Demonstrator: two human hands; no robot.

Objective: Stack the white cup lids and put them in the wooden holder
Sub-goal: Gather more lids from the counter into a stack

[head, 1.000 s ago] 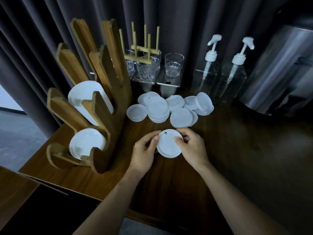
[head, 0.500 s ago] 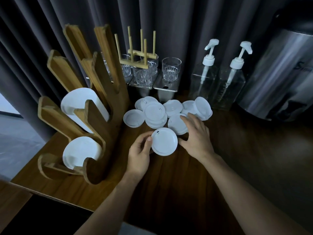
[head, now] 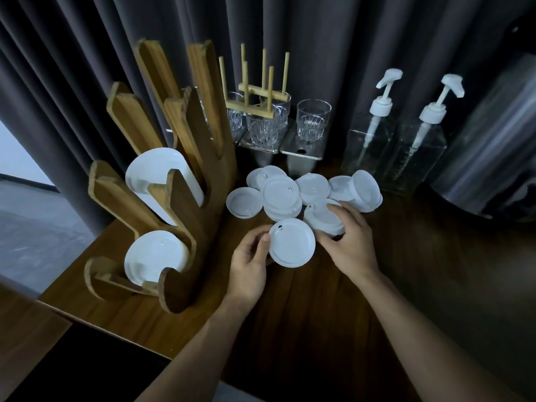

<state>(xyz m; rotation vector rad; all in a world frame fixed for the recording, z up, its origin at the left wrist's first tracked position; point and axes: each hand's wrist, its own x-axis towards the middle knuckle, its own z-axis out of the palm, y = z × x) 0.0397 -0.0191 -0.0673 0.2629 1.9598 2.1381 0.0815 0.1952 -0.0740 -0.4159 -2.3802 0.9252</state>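
My left hand (head: pixel 250 261) holds a white cup lid (head: pixel 293 243) by its left edge, thumb on top, just above the dark wooden table. My right hand (head: pixel 346 237) grips a second white lid (head: pixel 322 217) lying just behind the first, fingers curled over its far edge. Several more loose white lids (head: pixel 280 195) lie scattered behind both hands. The wooden holder (head: pixel 185 204) stands at the left with a stack of lids in its middle slot (head: pixel 158 175) and another in its lowest slot (head: pixel 152 253).
Behind the lids stand clear glasses (head: pixel 313 123) on metal trays, a small wooden peg rack (head: pixel 258 97) and two pump bottles (head: pixel 374 140). A large steel urn (head: pixel 493 152) fills the right. The table's front edge (head: pixel 116 329) runs at lower left.
My right hand let go of the lid that both hands held, reached back to the pile and took hold of another lid. My left hand keeps the first lid.
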